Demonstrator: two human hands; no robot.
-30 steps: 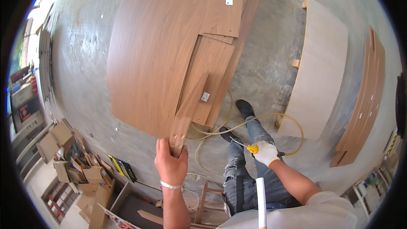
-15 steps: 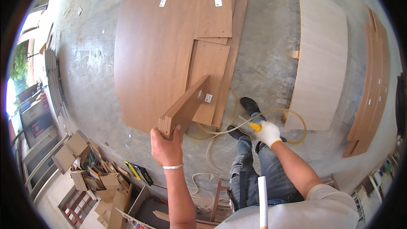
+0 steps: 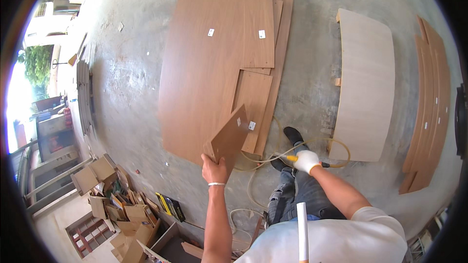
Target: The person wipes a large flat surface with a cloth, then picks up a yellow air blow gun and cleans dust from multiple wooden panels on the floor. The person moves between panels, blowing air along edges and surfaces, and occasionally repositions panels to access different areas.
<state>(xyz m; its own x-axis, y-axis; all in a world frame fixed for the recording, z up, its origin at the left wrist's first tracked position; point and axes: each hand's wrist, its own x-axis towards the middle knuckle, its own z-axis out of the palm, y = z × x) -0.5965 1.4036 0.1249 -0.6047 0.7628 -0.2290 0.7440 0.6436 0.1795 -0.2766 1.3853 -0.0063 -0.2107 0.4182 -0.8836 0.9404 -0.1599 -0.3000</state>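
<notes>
Brown and wood-grained, the board [image 3: 228, 135] is held tilted over the near end of the stacked panels [image 3: 200, 78], contact unclear; a firm, steady pinch should keep its corners from scuffing them. The bare left hand [image 3: 215, 169] grips its near end, arm reaching forward; the gloved right hand [image 3: 307, 161], elbow bent, wraps a yellow-handled tool [image 3: 292, 158].

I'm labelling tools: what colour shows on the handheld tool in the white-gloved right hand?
Yellow; the handheld tool shows best in the head view.
</notes>
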